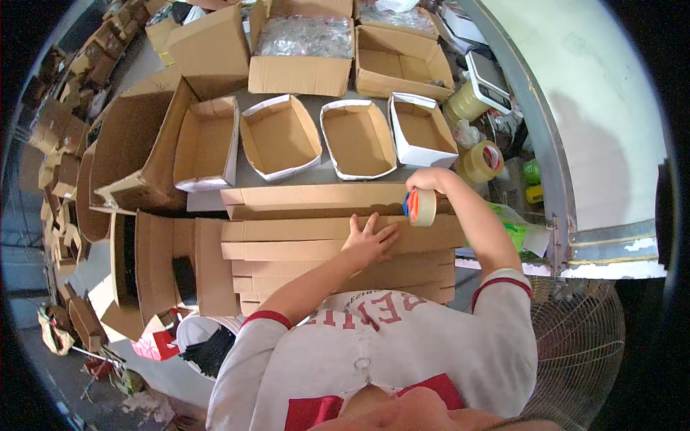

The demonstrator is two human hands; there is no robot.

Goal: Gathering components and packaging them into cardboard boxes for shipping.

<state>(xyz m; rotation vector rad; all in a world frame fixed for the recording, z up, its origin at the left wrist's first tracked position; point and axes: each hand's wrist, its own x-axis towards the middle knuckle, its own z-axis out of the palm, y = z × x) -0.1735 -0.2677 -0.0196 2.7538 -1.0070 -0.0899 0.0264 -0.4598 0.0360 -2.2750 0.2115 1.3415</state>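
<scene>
Flattened cardboard boxes [316, 228] lie in front of me, their long flaps and fold lines running left to right. My left hand [369, 243] rests on the cardboard with its fingers spread. To the right of it, my right hand [431, 179] is closed around a tape dispenser [411, 204] with blue and orange parts and a wide roll of pale tape [425, 208]. The dispenser is over the right part of the cardboard; whether the tape touches it I cannot tell.
Beyond stand several shallow open trays [280, 144] with white outsides. Behind them are open cartons, one holding clear plastic bags [305, 37]. A large carton [136, 144] stands left, tape rolls [483, 161] and a scale [489, 80] right. A wire-caged fan [582, 352] is near right.
</scene>
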